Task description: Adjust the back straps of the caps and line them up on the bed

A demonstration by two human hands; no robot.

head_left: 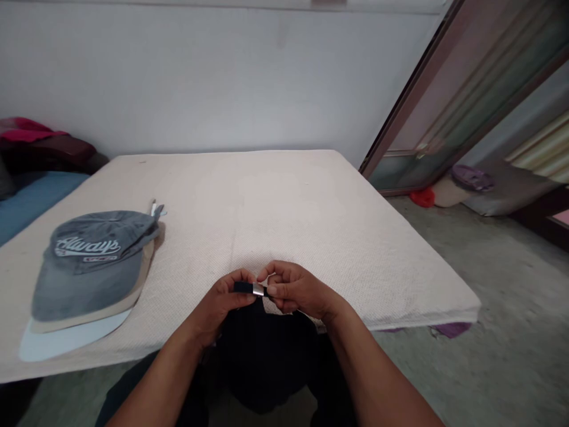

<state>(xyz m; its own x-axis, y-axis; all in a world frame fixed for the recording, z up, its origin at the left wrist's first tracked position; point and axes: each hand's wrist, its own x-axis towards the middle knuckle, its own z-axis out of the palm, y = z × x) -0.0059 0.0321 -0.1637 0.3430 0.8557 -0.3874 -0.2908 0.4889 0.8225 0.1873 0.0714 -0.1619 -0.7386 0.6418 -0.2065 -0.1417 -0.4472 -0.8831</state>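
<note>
My left hand [224, 301] and my right hand [296, 290] meet at the near edge of the cream mattress [284, 207]. Both pinch a black strap with a small metal buckle [256, 289] between the fingertips. The strap belongs to a black cap [267, 356] that hangs below my hands, in front of the mattress edge. To the left on the mattress lies a stack of caps [86, 273], a grey one with white lettering on top, a beige one and a white one under it.
A blue mat with dark and red cloth [35, 148] lies at the far left by the wall. A framed door [444, 112] leans at the right, with a purple-lidded pot [462, 184] and a red item on the concrete floor.
</note>
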